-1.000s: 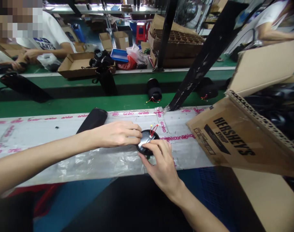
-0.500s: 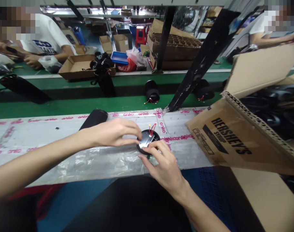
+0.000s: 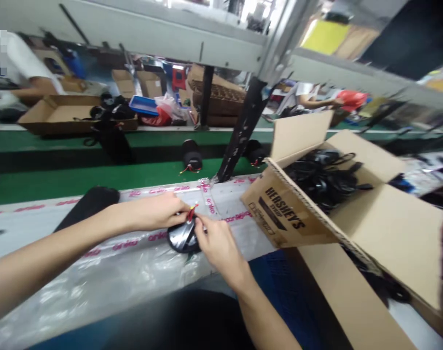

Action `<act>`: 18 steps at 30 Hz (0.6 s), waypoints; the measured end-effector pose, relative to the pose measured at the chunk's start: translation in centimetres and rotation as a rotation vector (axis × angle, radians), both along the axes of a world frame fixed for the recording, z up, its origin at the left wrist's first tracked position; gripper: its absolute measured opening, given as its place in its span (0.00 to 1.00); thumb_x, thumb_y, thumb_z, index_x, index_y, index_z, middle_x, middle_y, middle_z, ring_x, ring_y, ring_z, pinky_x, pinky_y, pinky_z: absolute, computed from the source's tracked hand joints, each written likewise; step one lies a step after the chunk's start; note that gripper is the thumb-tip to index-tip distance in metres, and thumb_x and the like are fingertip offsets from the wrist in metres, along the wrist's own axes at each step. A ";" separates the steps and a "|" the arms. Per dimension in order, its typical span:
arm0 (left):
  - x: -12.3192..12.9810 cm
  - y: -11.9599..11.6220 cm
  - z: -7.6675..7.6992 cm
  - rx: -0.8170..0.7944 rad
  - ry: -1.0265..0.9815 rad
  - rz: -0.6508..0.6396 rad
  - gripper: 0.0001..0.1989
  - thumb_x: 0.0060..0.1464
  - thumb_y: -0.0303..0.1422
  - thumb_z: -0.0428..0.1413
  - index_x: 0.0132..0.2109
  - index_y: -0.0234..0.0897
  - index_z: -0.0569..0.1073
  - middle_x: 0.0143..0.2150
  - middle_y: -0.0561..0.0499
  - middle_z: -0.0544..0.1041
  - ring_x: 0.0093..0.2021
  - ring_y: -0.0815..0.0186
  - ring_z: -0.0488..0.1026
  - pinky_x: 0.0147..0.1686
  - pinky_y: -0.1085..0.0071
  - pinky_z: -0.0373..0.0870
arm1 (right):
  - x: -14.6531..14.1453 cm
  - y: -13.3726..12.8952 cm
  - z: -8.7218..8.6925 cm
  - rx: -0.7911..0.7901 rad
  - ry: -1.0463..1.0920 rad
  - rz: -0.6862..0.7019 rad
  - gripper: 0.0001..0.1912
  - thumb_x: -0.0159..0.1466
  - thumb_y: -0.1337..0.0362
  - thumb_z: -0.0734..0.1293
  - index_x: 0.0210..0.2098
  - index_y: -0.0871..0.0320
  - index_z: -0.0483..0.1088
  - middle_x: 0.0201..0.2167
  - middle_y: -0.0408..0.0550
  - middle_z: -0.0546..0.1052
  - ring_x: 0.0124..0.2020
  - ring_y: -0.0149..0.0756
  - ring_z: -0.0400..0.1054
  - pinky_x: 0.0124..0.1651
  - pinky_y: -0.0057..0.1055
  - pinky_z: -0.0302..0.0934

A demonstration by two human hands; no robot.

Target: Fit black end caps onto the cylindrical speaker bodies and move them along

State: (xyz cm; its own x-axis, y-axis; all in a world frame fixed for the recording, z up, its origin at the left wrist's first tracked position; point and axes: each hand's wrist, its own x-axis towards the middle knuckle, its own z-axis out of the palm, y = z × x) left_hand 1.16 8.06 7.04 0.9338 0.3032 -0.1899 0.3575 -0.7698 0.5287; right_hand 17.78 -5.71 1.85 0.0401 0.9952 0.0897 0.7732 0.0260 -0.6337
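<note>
Where our left hand (image 3: 152, 211) and right hand (image 3: 216, 248) meet over the counter (image 3: 35, 218), a round black disc (image 3: 183, 239) with a shiny silver face lies on clear plastic sheeting (image 3: 108, 277) printed with pink lettering. Both our hands are closed in a pinch just above the disc, their fingertips coming together on the short red and yellow wires (image 3: 191, 212) that rise from it, though the fingers hide exactly how the wires are held. A long black object (image 3: 88, 204) lies just beyond our left forearm. To our right, an open cardboard box (image 3: 285, 211) marked Hershey's Syrup holds tangled black cables (image 3: 321, 182). Farther off, on a green conveyor belt (image 3: 97, 187), a black cylinder (image 3: 191, 154) with red wires sits near a dark steel post (image 3: 241, 131).
</note>
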 end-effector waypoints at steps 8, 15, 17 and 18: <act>0.8 1.4 -0.7 0.228 0.016 -0.135 0.10 0.61 0.23 0.56 0.32 0.39 0.77 0.26 0.50 0.78 0.25 0.63 0.75 0.26 0.69 0.59 | -0.5 0.2 -0.4 0.023 -0.117 -0.039 0.17 0.78 0.63 0.60 0.42 0.55 0.80 0.31 0.50 0.85 0.31 0.43 0.82 0.33 0.32 0.62; 3.1 1.2 1.5 0.334 0.091 -0.189 0.09 0.53 0.20 0.58 0.31 0.39 0.77 0.30 0.47 0.80 0.33 0.56 0.80 0.28 0.69 0.62 | 2.8 -3.8 0.3 0.067 -0.171 0.040 0.26 0.76 0.54 0.65 0.69 0.58 0.69 0.52 0.55 0.85 0.49 0.47 0.82 0.49 0.37 0.74; 3.6 0.8 1.6 0.397 0.143 -0.199 0.09 0.52 0.20 0.58 0.30 0.38 0.77 0.29 0.46 0.80 0.32 0.54 0.80 0.28 0.68 0.61 | 6.0 -5.2 1.8 0.081 -0.218 0.037 0.27 0.73 0.53 0.68 0.68 0.55 0.70 0.53 0.54 0.85 0.50 0.47 0.81 0.53 0.38 0.75; 3.6 0.7 1.4 0.418 0.161 -0.204 0.09 0.52 0.20 0.57 0.30 0.38 0.77 0.29 0.45 0.80 0.32 0.54 0.80 0.28 0.68 0.61 | 7.9 -5.6 2.9 0.079 -0.246 0.028 0.27 0.72 0.53 0.69 0.67 0.54 0.71 0.53 0.53 0.85 0.50 0.47 0.81 0.54 0.38 0.75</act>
